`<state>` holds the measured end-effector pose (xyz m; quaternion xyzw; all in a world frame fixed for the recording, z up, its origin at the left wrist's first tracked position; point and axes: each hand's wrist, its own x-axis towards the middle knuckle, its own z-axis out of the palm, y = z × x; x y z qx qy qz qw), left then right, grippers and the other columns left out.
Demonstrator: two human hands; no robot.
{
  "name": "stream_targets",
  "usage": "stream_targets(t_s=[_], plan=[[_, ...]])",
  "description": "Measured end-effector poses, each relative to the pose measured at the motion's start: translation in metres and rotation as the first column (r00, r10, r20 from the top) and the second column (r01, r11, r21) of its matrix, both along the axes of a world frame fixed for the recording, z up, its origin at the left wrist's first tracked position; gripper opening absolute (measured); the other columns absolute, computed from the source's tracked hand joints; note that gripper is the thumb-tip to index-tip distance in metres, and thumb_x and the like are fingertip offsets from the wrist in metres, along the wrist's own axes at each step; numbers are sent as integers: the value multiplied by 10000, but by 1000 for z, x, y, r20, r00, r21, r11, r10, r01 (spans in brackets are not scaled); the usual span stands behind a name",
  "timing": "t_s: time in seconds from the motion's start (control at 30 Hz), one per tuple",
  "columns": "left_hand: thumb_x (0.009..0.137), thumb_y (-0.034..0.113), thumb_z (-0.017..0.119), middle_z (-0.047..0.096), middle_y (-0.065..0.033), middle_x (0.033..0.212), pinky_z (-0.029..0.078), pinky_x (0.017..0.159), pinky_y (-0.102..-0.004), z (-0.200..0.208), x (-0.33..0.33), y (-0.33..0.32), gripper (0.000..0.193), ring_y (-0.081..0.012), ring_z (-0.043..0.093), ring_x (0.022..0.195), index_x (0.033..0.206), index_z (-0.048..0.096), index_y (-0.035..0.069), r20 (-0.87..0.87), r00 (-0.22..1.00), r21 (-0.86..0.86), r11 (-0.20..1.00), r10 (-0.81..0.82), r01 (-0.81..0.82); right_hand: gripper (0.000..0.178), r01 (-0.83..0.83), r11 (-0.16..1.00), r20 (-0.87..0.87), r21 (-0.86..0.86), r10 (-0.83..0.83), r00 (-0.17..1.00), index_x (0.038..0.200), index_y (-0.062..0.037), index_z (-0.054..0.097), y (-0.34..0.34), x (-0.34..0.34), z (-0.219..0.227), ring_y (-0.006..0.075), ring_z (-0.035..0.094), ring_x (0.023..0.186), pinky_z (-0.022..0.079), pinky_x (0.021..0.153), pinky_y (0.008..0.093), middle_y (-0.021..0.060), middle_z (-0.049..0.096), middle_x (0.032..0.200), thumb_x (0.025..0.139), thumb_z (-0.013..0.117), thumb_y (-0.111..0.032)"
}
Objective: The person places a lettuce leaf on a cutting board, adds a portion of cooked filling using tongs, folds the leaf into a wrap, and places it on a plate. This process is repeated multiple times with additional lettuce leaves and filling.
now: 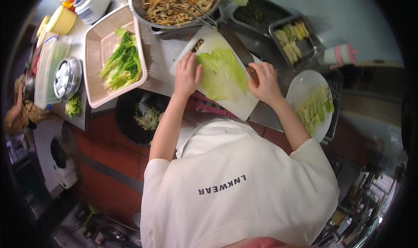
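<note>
A pale green leaf of lettuce or cabbage [221, 73] lies spread on a white cutting board [210, 38]. My left hand [187, 76] rests at the board's left side, fingers stretched out, with the thumb beside the leaf's edge. In my right hand [265, 84] is the brown wooden handle of a knife [236, 45]. Its broad blade points away from me along the board's right edge, to the right of the leaf.
A pink basket [89, 58] of green leaves stands left. Beyond the board sits a metal bowl [134, 6] of shredded filling with tongs. Rolls fill a metal tray [308, 49] and a white plate [300, 84] at right. A black bin [126, 128] stands below, left.
</note>
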<state>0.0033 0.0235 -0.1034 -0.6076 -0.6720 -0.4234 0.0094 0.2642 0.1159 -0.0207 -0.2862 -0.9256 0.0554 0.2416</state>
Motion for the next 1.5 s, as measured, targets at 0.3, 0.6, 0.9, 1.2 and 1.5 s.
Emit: stream_targets(t_s=[0.3, 0.6, 0.9, 1.2, 1.5], plan=[[791, 95, 628, 556, -177, 1143, 453, 908, -411, -2, 2, -2, 320, -363, 523, 1063, 1083, 551, -11, 44, 999, 48, 999, 13, -16, 150, -456, 770, 315, -447, 612, 725, 850, -55, 614, 57, -134, 24, 290, 575, 938, 463, 773, 393, 115, 564, 931, 704, 648, -44], [752, 61, 612, 560, -173, 1102, 445, 906, -419, -5, 0, -10, 339, -363, 521, 1036, 1076, 546, -13, 74, 997, 59, 998, 17, -22, 301, -634, 651, 196, -418, 745, 637, 980, -14, 678, 96, -206, 94, 323, 569, 984, 471, 871, 389, 169, 596, 989, 700, 569, 1], [796, 233, 617, 577, -154, 1098, 426, 926, -412, 14, 1, -9, 389, -326, 518, 1069, 1107, 576, 2, 70, 998, 33, 999, 9, -11, 438, -49, 958, 684, -282, 236, 690, 1124, 57, 553, 162, -251, 59, 355, 615, 1012, 504, 858, 413, 258, 626, 1059, 793, 650, -212], [875, 292, 509, 611, -56, 892, 344, 836, -394, 98, 52, -10, 284, -224, 525, 877, 951, 703, 99, -578, 772, -724, 601, -263, -338, 367, 12, 899, 685, -437, 324, 652, 1076, 43, 607, 194, -238, 93, 197, 628, 565, 528, 535, 355, 160, 653, 762, 812, 566, -210], [876, 313, 530, 595, -74, 783, 358, 810, -383, 116, 47, 1, 329, -222, 532, 847, 770, 704, 54, -513, 831, -706, 657, -216, -264, 362, -219, 960, 658, -177, 281, 699, 1179, -159, 640, 208, -225, 67, 266, 634, 970, 503, 833, 402, 107, 679, 1030, 826, 656, -233]])
